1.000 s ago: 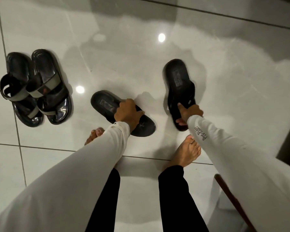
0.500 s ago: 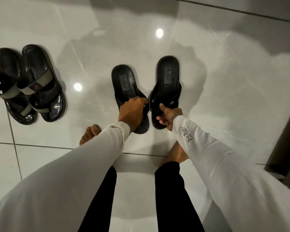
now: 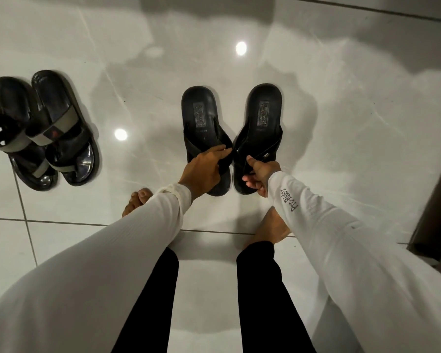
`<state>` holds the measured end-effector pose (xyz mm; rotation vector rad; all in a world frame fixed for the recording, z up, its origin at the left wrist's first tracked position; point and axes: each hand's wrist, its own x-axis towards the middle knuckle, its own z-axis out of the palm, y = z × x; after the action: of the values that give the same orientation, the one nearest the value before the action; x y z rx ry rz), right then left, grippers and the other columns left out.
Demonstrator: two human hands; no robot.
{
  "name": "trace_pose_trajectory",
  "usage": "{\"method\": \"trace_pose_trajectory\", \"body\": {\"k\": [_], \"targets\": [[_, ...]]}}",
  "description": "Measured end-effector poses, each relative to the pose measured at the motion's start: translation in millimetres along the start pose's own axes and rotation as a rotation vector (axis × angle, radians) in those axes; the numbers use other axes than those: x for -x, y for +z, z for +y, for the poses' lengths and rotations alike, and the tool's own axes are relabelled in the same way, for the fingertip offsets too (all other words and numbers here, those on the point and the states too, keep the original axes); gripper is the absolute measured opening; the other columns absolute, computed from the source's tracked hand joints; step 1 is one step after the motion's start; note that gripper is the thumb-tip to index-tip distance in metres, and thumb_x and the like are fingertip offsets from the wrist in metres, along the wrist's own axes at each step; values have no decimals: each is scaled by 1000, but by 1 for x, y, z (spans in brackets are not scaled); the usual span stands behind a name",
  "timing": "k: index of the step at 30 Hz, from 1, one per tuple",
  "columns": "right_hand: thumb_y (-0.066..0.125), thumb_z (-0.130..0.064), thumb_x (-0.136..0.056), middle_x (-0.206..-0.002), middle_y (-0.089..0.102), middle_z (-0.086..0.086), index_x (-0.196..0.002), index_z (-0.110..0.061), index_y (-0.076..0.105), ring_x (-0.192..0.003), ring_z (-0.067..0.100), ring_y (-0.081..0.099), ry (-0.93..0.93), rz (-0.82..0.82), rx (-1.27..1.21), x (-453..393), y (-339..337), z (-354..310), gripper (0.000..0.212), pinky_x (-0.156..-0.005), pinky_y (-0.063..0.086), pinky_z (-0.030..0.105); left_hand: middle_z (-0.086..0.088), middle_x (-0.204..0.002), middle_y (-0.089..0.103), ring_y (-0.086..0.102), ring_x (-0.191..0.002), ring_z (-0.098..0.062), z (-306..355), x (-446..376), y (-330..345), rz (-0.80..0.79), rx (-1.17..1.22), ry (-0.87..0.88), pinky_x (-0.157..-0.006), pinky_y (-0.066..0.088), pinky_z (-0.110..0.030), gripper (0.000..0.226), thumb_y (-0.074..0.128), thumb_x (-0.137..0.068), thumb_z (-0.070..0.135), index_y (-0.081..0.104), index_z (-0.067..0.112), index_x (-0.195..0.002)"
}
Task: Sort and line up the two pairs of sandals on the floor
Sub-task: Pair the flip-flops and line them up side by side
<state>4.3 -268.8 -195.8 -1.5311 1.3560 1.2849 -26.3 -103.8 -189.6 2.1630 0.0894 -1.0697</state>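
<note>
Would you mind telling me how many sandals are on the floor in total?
4. Two grey-strapped sandals sit together at left; two black ones at centre, one under the left hand, one under the right hand. None seems hidden.

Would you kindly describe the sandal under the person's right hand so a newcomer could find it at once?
On the glossy white tiled floor two pairs stand; take the plain black pair just beyond the bare feet. The black sandal is its right-hand one, gripped at the strap by the right hand. Unlike the left-side grey-strapped pair, it has no grey.
</note>
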Motion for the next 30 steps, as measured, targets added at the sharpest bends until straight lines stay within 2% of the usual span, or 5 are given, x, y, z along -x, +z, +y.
{"method": "trace_pose_trajectory", "body": {"k": [4,7,10,14,30], "targets": [[65,-43,-92,-106,73,19,-118,0,59,-62,24,64,-47,68,74,6,-2,4,51,-36,46,17,-11,-145,47,64,-115,-37,-3,16,-4,227,31,-58,-94,58,-49,43,55,-94,8,52,11,-137],[67,-45,-87,-129,57,18,-135,-8,42,-110,38,61,-364,441,512,11,-4,17,66,-88,55,47,-15,-145,37,62,-112,-40,-11,21,-7,377,64,-263,-94,59,-48,54,60,-93,16,40,19,-143],[71,-39,-82,-144,41,21,-148,-19,31,-125,38,47,-763,642,1023,13,-9,24,80,-97,46,50,-21,-145,33,53,-120,-45,-23,16,-15,260,6,-402,-102,51,-54,79,66,-90,24,22,30,-156],[69,-42,-84,-164,6,25,-158,-26,15,-150,40,18,-796,584,1370,-5,-15,21,93,-111,32,54,-23,-133,44,53,-116,-44,-24,-3,-23,70,6,-345,-100,50,-47,87,64,-91,24,12,30,-160],[69,-49,-84,-167,-2,16,-157,-31,14,-152,37,15,-713,587,1346,-31,-139,-37,94,-108,38,52,-22,-135,40,56,-115,-51,102,-106,-17,31,-81,-241,-104,49,-50,81,63,-91,31,17,35,-158]]}}
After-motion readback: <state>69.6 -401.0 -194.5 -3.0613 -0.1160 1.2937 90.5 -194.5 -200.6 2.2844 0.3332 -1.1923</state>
